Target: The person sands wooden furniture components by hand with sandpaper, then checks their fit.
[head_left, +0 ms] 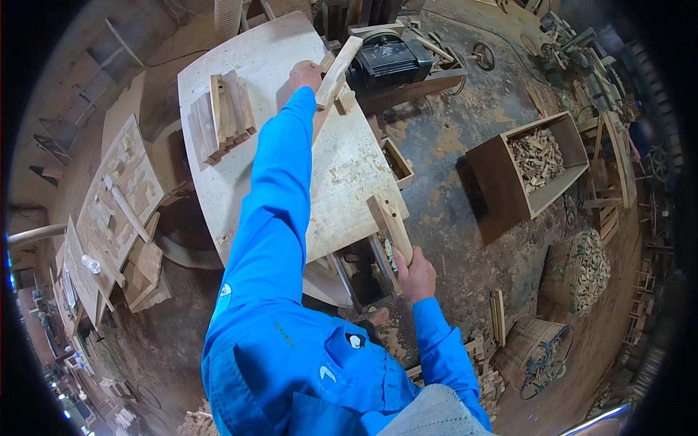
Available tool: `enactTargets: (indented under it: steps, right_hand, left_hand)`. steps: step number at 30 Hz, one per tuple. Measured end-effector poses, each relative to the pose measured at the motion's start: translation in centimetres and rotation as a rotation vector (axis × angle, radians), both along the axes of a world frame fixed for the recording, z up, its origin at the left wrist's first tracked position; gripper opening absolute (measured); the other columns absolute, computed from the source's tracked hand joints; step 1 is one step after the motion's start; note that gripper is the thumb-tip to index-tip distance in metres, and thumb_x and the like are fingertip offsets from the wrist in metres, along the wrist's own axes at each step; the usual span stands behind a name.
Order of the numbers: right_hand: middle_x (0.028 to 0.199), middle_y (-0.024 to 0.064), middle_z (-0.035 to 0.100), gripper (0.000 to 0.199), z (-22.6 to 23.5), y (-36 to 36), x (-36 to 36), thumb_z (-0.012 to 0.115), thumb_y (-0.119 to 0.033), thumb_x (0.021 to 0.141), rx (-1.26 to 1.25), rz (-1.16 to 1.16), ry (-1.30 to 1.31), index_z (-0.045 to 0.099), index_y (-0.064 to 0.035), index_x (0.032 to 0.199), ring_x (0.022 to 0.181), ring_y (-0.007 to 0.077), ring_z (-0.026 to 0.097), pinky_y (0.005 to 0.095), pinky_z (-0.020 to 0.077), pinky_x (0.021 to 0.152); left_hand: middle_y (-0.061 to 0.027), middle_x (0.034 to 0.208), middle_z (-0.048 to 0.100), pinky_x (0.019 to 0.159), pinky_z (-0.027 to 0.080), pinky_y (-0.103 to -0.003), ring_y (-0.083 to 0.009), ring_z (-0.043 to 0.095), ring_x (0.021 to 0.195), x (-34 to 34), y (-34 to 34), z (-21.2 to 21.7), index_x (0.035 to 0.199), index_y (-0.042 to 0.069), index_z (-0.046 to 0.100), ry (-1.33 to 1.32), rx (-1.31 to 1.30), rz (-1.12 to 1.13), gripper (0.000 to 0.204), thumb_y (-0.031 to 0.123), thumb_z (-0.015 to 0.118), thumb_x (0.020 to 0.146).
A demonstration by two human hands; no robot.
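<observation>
My right hand (416, 276) is closed round the near end of a wooden strip (393, 227) with dark holes in it. The strip reaches over the right edge of a pale worktable (349, 174). My left arm stretches across the table to its far side. There my left hand (306, 75) is closed beside a slanting wooden bar (339, 73) fixed on the tabletop. What its fingers hold, if anything, is hidden. A row of several wooden strips (224, 116) lies on the table, left of my left arm.
A black motor (389, 57) stands just beyond the table's far right edge. On the floor to the right are a wooden box (502, 174) of offcuts and two woven baskets (563, 269) of wood pieces. Boards with scraps (120, 203) lie at the left.
</observation>
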State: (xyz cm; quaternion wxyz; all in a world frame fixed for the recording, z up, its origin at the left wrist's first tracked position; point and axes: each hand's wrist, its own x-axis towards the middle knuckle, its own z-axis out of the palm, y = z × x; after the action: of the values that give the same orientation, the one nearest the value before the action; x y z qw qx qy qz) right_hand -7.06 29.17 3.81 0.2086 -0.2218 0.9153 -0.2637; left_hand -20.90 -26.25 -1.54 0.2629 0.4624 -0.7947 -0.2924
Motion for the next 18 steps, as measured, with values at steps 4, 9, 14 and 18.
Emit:
enactTargets:
  steps: [4, 9, 14, 18]
  right_hand:
    - [0.086, 0.0288, 0.071, 0.047, -0.1, 0.5, 0.2, 0.063, -0.048, 0.102, -0.01, 0.011, 0.037, 0.064, -0.0016, 0.105, 0.085, 0.0504, 0.069, 0.0571, 0.0523, 0.072]
    - [0.086, 0.0276, 0.071, 0.047, -0.7, 2.9, 0.7, 0.063, -0.049, 0.102, -0.018, 0.012, 0.036, 0.066, -0.0028, 0.106, 0.085, 0.0499, 0.07, 0.0569, 0.0523, 0.071]
    - [0.081, 0.0244, 0.071, 0.044, -1.4, 6.2, 1.5, 0.065, -0.047, 0.102, -0.033, 0.002, 0.047, 0.066, -0.0032, 0.106, 0.08, 0.046, 0.071, 0.053, 0.0534, 0.068]
    - [0.076, 0.021, 0.071, 0.039, -1.4, 8.4, 2.3, 0.066, -0.043, 0.102, -0.037, -0.009, -0.011, 0.067, -0.0038, 0.105, 0.074, 0.0418, 0.072, 0.0494, 0.0541, 0.065]
  left_hand:
    - [-0.0179, 0.106, 0.078, 0.096, 0.057, -0.047, -0.0391, 0.073, 0.102, 0.5, 0.2, 0.2, 0.097, 0.009, 0.083, -0.027, -0.074, -0.009, 0.026, 0.032, 0.072, 0.09]
    - [-0.0188, 0.106, 0.077, 0.098, 0.056, -0.048, -0.0391, 0.072, 0.104, 0.9, 3.6, 1.0, 0.097, 0.009, 0.083, -0.055, -0.04, -0.051, 0.027, 0.032, 0.07, 0.091]
    - [-0.0192, 0.107, 0.077, 0.102, 0.053, -0.048, -0.0377, 0.069, 0.11, 2.4, 7.8, 1.6, 0.098, 0.009, 0.082, 0.02, 0.054, -0.054, 0.026, 0.031, 0.071, 0.09]
    - [-0.0196, 0.106, 0.075, 0.102, 0.052, -0.048, -0.0377, 0.067, 0.111, 3.3, 10.1, 1.3, 0.103, 0.01, 0.08, 0.131, 0.02, -0.086, 0.024, 0.027, 0.072, 0.089]
